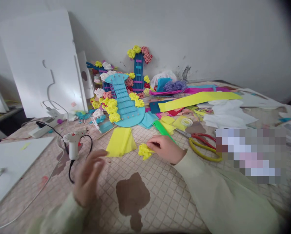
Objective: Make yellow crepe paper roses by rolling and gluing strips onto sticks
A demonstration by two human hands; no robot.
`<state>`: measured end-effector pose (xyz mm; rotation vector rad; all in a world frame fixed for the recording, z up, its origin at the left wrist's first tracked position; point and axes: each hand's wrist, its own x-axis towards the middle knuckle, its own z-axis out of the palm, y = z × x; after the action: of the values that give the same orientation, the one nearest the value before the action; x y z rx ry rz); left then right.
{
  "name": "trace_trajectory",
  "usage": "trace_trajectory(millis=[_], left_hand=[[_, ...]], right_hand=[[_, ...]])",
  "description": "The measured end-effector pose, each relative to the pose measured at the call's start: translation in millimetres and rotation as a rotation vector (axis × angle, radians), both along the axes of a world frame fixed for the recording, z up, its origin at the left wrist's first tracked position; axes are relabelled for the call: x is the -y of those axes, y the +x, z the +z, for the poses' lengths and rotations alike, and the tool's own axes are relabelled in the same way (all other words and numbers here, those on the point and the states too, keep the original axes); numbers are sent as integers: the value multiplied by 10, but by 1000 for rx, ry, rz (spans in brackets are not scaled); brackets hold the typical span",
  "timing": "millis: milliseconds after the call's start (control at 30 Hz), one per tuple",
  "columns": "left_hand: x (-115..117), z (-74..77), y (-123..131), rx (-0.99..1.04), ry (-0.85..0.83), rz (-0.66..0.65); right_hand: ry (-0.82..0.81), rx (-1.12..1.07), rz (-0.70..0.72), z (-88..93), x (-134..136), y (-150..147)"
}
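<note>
My right hand [167, 148] pinches a crumpled yellow paper flower [145, 151] between thumb and fingers, just above the table. My left hand [89, 180], a little blurred, is raised at the left with its fingers apart and nothing in them. Between and beyond the hands lies a stack of yellow crepe paper pieces [119, 143]. To the left of it, a white glue gun [73, 146] stands near my left hand. Scissors [205, 156] with red and yellow handles lie beyond my right forearm, beside a bright green strip [163, 129].
A light blue guitar-shaped piece [127, 105] with strings and paper flowers leans at the back. Coloured paper strips [196, 100], white tissue [229, 113] and a tape roll [186, 122] crowd the right. White boards [41, 65] and a power strip [43, 127] with cords occupy the left.
</note>
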<state>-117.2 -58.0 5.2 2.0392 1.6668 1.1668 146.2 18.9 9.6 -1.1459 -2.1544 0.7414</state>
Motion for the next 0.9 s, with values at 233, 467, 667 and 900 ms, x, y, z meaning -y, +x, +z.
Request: trace_trajectory(millis=[233, 467, 667, 900], left_hand=[[-382, -44, 995, 477, -478, -308], [-503, -142, 1049, 693, -476, -358], [-442, -196, 1068, 787, -420, -335], [-439, -207, 1072, 756, -384, -335]], right_hand=[[-5, -72, 51, 26, 32, -12], [-19, -95, 51, 14, 4, 9], [-17, -102, 32, 4, 11, -12], [0, -99, 15, -6, 32, -35]])
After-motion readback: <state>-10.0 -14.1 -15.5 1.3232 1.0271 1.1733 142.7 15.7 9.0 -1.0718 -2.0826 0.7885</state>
